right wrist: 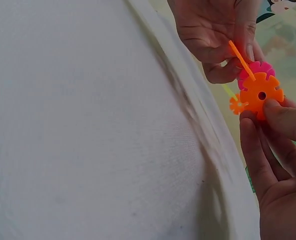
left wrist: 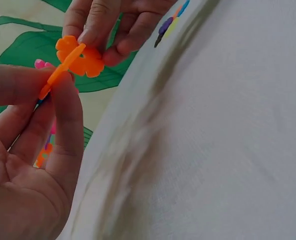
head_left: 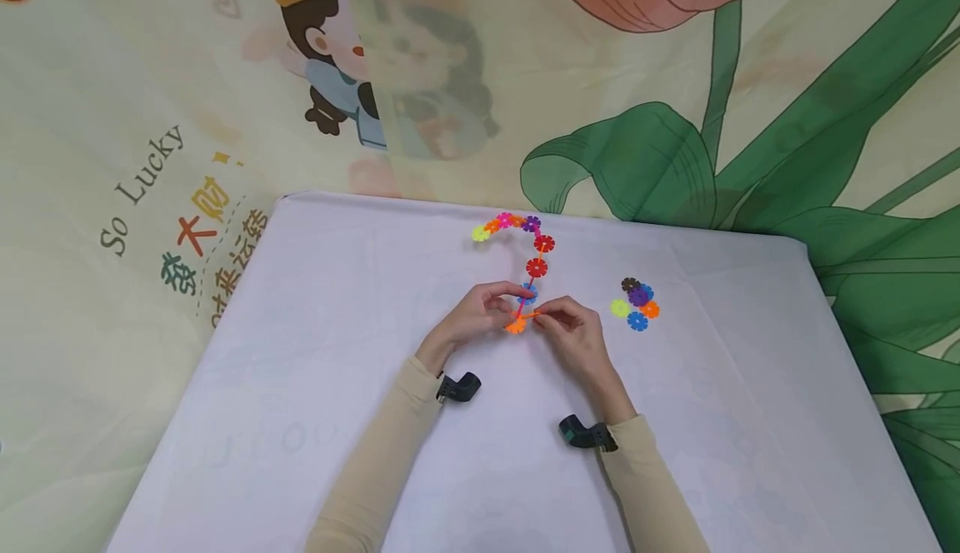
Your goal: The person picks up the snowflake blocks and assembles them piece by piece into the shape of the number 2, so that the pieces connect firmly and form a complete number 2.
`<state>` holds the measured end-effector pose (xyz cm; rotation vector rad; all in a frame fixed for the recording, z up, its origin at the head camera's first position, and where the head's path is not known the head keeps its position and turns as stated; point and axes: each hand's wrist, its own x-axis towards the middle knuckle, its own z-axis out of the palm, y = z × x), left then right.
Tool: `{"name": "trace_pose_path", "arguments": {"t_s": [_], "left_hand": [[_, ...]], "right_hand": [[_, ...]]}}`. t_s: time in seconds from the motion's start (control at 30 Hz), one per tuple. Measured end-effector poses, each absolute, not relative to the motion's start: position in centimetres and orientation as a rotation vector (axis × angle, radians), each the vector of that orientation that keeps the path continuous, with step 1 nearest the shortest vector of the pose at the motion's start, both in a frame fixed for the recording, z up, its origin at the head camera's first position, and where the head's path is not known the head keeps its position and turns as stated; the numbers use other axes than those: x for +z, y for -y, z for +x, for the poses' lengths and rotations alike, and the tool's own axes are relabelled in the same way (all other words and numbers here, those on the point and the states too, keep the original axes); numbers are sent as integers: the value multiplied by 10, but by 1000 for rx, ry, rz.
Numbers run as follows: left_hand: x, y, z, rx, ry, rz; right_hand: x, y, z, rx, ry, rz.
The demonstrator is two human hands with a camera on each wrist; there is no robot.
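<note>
Head view: over the white surface (head_left: 750,420), the left hand (head_left: 476,317) pinches an orange disc (head_left: 516,326) at the near end of a colourful disc chain (head_left: 532,271), its fingers (head_left: 510,290) covering part of a blue disc (head_left: 532,298). The right hand (head_left: 576,336) pinches a second orange disc (head_left: 532,315), seen edge-on; whether the two interlock is hard to tell. Loose discs (head_left: 638,296) overlap at right, their count uncertain; sleeves (head_left: 382,461) are cut off below.
</note>
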<state>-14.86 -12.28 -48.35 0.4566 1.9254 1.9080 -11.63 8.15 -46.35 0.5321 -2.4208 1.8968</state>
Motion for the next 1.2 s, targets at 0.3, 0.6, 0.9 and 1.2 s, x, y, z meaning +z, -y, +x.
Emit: {"name": "trace_pose_path", "arguments": {"t_s": [0.3,0.6,0.9,1.2], "left_hand": [[-487,119,-148,1946,-1904,423],[-489,111,-147,1929,-1928,337],[-490,109,-146,1898,-1962,331],[-490,111,-148,1921,-1927,283]], "right_hand": [[-468,-90,-119,1958,2409,612],[-465,-90,-118,1903,2457,573],[-462,-89,-116,1793,2489,578],[-464,-91,-116,1837,2439,579]]}}
